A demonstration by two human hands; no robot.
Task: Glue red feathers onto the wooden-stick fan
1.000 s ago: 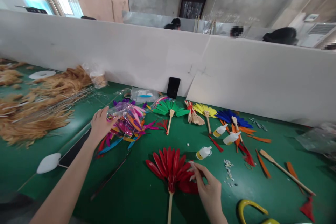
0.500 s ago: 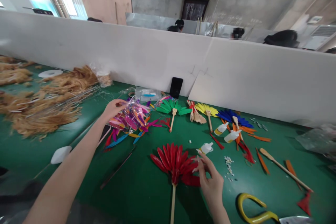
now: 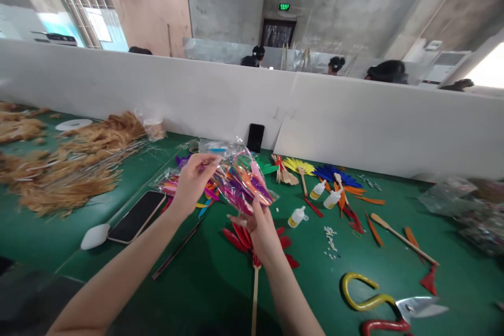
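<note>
On the far wall [image 3: 224,5], above the dark door [image 3: 278,34], a lit green sign [image 3: 284,7] reads EXIT beneath characters [image 3: 284,5] too small to make out. Labels [image 3: 292,221] on the white bottles [image 3: 299,215] at right are unreadable.

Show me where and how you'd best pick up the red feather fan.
I'd take the red fan by its thin wooden handle, coming from the wearer's near side. That bare, straight stick points toward the wearer, while the feathers spread out at the far end, partly hidden by the right hand, and might bend if pinched.
</note>
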